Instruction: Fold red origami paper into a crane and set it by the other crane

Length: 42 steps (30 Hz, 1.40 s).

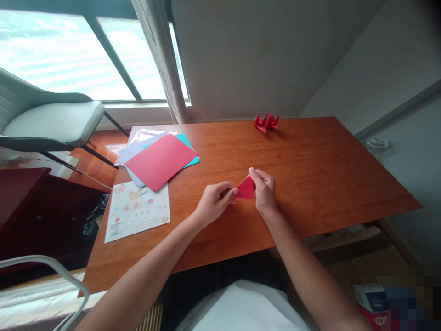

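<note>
Between my two hands is a small folded piece of red paper (245, 188), roughly triangular, held just above the table. My left hand (216, 197) pinches its left corner between thumb and fingers. On the other side, my right hand (264, 187) grips the right edge, thumb uppermost. The fingers behind the paper are partly hidden. Two red folded paper figures (267, 123) with pointed parts stand close together near the table's far edge.
A wooden table (310, 165) spans the view. On its left lie a stack of coloured paper sheets (161, 161), red on top, and a white sheet printed with bears (138, 214). A grey chair (51, 122) stands by the window, and a white cable (377, 142) lies at right.
</note>
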Tool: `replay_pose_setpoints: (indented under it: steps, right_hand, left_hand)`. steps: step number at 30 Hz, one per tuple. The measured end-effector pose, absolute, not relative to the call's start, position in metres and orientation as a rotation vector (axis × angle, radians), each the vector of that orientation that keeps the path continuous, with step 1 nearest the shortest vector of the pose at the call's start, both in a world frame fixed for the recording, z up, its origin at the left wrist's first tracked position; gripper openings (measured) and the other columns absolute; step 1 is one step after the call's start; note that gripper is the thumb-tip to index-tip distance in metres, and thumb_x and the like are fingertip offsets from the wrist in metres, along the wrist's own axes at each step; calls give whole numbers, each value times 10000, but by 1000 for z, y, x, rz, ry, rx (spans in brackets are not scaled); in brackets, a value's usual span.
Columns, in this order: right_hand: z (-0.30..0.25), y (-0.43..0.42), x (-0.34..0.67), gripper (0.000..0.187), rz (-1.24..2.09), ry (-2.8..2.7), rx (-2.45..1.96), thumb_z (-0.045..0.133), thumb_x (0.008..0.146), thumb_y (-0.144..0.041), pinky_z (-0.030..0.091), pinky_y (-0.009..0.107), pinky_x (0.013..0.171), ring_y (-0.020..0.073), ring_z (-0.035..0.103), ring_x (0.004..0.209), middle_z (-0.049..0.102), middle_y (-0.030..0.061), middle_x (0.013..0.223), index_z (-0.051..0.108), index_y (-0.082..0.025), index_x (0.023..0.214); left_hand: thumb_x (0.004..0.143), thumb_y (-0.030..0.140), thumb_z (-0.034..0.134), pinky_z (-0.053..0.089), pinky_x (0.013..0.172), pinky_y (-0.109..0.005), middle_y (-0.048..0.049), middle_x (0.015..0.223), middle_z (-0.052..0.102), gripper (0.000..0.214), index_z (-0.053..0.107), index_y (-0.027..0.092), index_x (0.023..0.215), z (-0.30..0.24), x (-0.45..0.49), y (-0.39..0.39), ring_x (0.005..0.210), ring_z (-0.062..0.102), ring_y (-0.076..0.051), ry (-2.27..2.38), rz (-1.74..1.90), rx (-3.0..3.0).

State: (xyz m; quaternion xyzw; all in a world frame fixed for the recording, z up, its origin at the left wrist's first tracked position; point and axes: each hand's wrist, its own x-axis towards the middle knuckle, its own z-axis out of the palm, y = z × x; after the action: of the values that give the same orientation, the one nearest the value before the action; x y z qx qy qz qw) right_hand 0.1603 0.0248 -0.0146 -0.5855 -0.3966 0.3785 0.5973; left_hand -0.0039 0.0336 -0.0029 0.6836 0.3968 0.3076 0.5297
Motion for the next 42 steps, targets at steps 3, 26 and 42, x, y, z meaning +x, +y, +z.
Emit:
replay_pose_setpoints:
  steps: [3,26,42]
  right_hand:
    - [-19,27,163,503,1011,-768,-1301,527,864,-661,326,266,475,126,441,495,531,-16,558,561,-212,641]
    - [-23,24,158,230,996,-1136,-1285,603,836,-375,404,241,541,120,512,559,589,-22,623,617,-197,690]
    - [-12,20,158,327,1092,-1177,-1202,551,921,-464,441,249,547,145,593,620,651,13,671,645,-201,750]
  left_hand:
    - [882,482,607,460,586,-240,-22,651,631,337,645,171,757,-1,-4,35,605,584,-148,928,793,1477]
    - [814,442,722,520,709,-285,-89,1055,706,462,611,209,1197,-5,-11,39,864,664,-198,1153,969,2060]
    - [917,355,577,393,617,-221,-7,741,610,236,676,143,888,-8,-12,44,670,509,-122,1055,1057,1556]
